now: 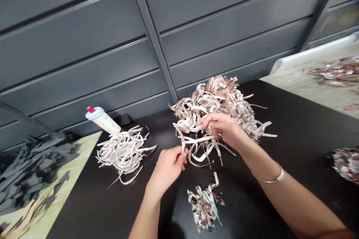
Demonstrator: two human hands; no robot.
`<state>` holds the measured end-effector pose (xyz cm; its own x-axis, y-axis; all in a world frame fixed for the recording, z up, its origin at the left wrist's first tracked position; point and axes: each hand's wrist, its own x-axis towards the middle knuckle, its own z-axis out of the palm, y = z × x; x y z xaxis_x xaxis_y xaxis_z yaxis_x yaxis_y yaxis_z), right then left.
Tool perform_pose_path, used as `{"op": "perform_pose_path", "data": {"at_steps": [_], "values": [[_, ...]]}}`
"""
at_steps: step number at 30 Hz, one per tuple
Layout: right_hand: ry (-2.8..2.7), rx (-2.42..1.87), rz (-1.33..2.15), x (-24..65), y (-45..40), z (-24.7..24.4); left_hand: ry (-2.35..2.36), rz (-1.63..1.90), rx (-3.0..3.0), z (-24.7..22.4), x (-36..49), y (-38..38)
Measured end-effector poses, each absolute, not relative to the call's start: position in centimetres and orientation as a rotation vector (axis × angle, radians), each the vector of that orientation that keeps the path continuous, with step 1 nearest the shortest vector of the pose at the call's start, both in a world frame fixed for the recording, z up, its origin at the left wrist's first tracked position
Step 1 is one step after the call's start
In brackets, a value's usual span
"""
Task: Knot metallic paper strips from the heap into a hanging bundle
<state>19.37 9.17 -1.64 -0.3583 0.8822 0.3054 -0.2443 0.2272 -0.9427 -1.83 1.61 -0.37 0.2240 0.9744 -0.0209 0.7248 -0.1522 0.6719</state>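
My left hand (171, 163) is closed in a pinch around a narrow white-and-rose-gold foil strip (182, 140), which stands up from the fingertips and curls over. To the right of it, my right hand (221, 126) hovers at the front of a large tangled pile of shiny strips (218, 95). Its fingers stretch leftward, loosely apart, with no strip visibly gripped. Loose white strips (200, 140) trail from the pile between the two hands. Nearer to me lies a small heap of curled strip pieces (204, 205).
A heap of mostly white strips (123, 153) lies left on the black table (84, 201). Behind it a pale cup with a blue lid (105, 121) leans beside the grey panel wall (112, 59). Another shiny heap (347, 164) sits at right. Dark scraps (30, 171) cover the far left.
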Motion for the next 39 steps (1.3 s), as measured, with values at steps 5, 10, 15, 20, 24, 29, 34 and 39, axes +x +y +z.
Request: {"op": "perform_pose_path", "data": {"at_steps": [5, 10, 15, 20, 24, 29, 34, 39], "values": [[-1.985, -0.897, 0.647, 16.3, 6.9, -2.1, 1.778, 0.481, 2.240, -0.7, -0.9, 1.3], [-2.144, -1.023, 0.482, 14.5, 6.0, -3.2, 1.704, 0.615, 2.263, -1.5, -0.5, 1.2], [-2.105, -1.041, 0.635, 14.4, 5.8, -2.5, 1.621, 0.759, 2.098, -1.7, -0.4, 1.4], [-2.075, -0.881, 0.814, 14.8, 6.5, -2.5, 1.519, 0.827, 1.879, -1.8, -0.6, 1.6], [-2.021, -0.755, 0.644, 15.2, 7.7, -3.5, 1.445, 0.891, 1.692, -2.4, -0.8, 1.8], [-1.890, -0.632, 0.679, 15.4, 8.1, -3.5, 1.454, 0.929, 1.504, -2.2, -1.0, 2.1], [-1.870, -0.587, 0.566, 14.9, 6.8, -3.3, 1.398, 0.930, 1.511, -2.0, -1.3, 2.3], [-1.925, -0.614, 0.492, 14.5, 5.6, -3.5, 1.415, 0.961, 1.768, -2.4, -1.7, 2.3]]}}
